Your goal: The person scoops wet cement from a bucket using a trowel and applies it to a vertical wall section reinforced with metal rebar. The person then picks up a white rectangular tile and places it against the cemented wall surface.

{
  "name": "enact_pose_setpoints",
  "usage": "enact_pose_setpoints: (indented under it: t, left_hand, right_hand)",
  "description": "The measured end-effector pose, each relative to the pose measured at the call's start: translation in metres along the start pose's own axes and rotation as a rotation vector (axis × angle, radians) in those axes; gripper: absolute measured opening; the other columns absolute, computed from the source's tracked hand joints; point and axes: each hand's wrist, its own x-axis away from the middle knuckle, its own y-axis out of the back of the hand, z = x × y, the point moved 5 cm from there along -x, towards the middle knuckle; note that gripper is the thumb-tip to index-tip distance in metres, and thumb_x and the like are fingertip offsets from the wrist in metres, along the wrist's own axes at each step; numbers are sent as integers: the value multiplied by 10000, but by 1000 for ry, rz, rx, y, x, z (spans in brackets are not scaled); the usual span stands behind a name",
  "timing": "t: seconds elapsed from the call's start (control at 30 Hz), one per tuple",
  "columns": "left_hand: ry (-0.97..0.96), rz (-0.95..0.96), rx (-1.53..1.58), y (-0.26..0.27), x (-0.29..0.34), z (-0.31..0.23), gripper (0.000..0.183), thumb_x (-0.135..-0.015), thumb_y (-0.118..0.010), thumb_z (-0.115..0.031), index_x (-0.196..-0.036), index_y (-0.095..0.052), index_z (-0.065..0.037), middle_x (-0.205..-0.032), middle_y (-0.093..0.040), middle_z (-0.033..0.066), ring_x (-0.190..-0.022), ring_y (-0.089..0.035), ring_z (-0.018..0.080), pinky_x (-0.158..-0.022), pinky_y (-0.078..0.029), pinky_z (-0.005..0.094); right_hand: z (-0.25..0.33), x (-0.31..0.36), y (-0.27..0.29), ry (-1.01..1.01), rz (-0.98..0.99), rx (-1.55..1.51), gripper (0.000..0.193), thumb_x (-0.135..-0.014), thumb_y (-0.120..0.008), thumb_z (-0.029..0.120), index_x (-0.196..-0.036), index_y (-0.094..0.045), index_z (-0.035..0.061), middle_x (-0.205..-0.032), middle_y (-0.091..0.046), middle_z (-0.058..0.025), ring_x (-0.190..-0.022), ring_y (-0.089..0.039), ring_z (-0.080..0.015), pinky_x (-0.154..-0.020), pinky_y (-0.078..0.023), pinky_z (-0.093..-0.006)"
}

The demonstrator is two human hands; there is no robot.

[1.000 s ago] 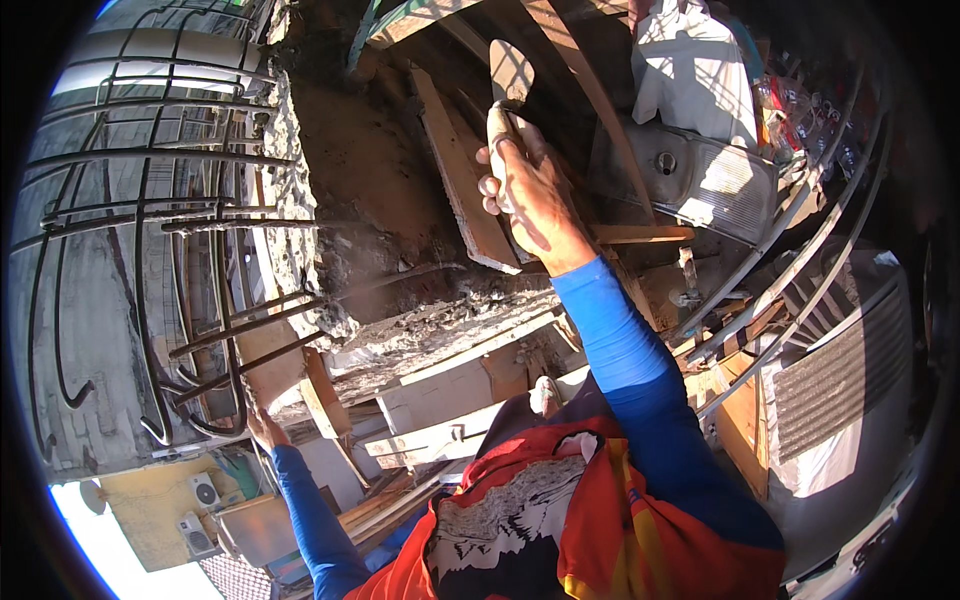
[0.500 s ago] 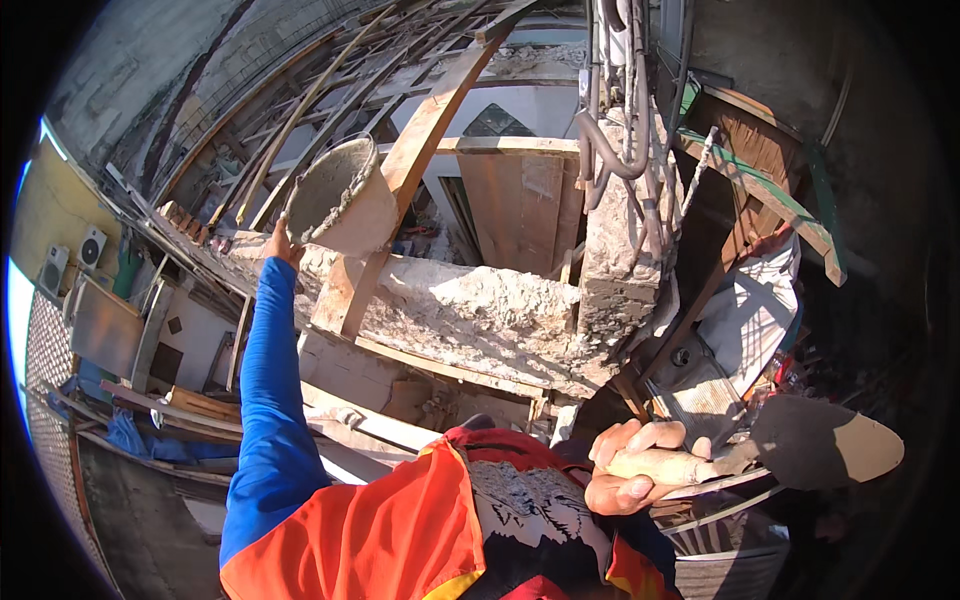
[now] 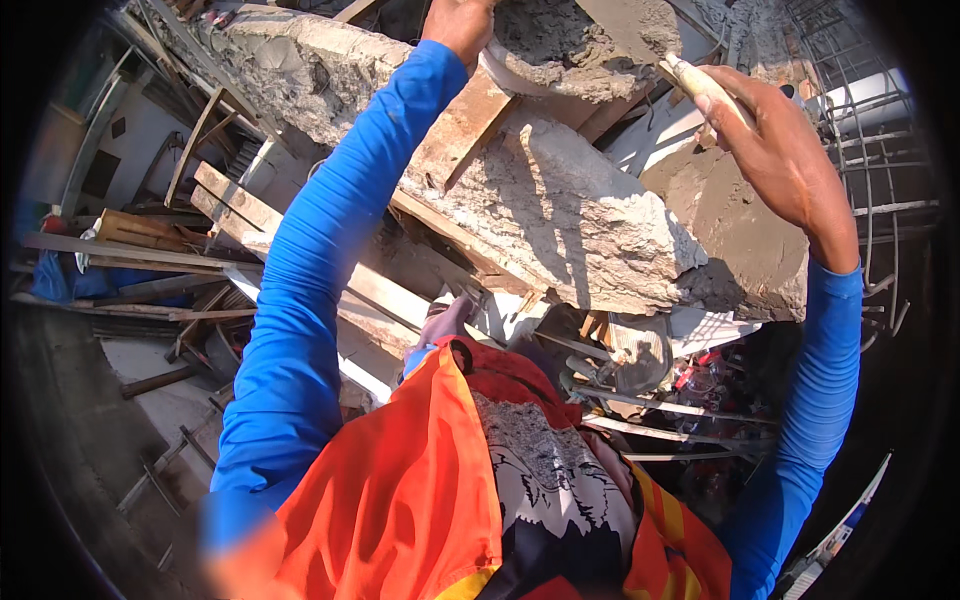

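Note:
At the top edge, my left hand (image 3: 460,28) is closed on the rim of a bucket, its fingers partly cut off by the frame. Wet grey mortar (image 3: 545,30) lies inside the bucket (image 3: 512,72), which rests by a timber on the broken masonry ledge. My right hand (image 3: 785,150) is wrapped round the pale handle of a trowel (image 3: 695,85). Its grey, mortar-smeared blade points into or over the bucket mouth; I cannot tell whether it touches the mortar. Below that hand is a smooth patch of damp grey mortar (image 3: 740,225) on the masonry.
The rough concrete ledge (image 3: 590,235) crosses in front of me. A wooden plank (image 3: 465,135) lies against it. Bare steel bars (image 3: 880,150) stand at the right. Loose boards (image 3: 140,255) lie lower left; debris and metal strips (image 3: 690,410) lie below the ledge.
The view has turned to the right. The bucket, held up at arm's length before, now sits by the ledge. My right hand has moved up and forward, bringing the trowel to the bucket.

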Motion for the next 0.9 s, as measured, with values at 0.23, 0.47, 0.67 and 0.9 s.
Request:
enact_pose_setpoints:
  t: [0.23, 0.47, 0.67, 0.9]
  left_hand:
    - [-182, -6, 142, -35, 39, -46, 345, -865, -621, -150, -1191, -676, -50, -1058, -696, 227, -1002, -651, 424, -933, -506, 451]
    - [-280, -168, 45, -38, 36, -39, 389, -868, -616, -166, -1231, -646, -27, -1169, -664, 226, -1111, -608, 408, -1012, -456, 457]
    - [-41, -196, 211, -22, 11, -25, 341, -897, -591, -142, -1196, -649, 9, -1065, -696, 239, -988, -658, 409, -936, -493, 427]
    - [261, -192, 266, 27, -40, 8, 337, -925, -600, -135, -1229, -652, 2, -1066, -693, 108, -942, -623, 202, -881, -481, 344]
  right_hand:
    - [10, -105, -69, -56, 168, 160, 425, -1005, -531, 345, -1217, -650, -3, -803, -673, -186, -655, -642, -325, -644, -518, -406]
    - [17, -80, -88, -569, 350, -806, 461, -1028, -522, 374, -1323, -575, 23, -701, -557, -3, -445, -451, -23, -358, -348, -197]
    - [1, -59, -75, -599, 234, -1558, 487, -1087, -410, 329, -1450, -391, 5, -757, -534, -39, -415, -448, -20, -286, -373, -155]
    - [4, -39, -28, -445, 67, -1795, 499, -1108, -335, 287, -1512, -233, 13, -833, -520, -80, -465, -506, -50, -333, -480, -183]
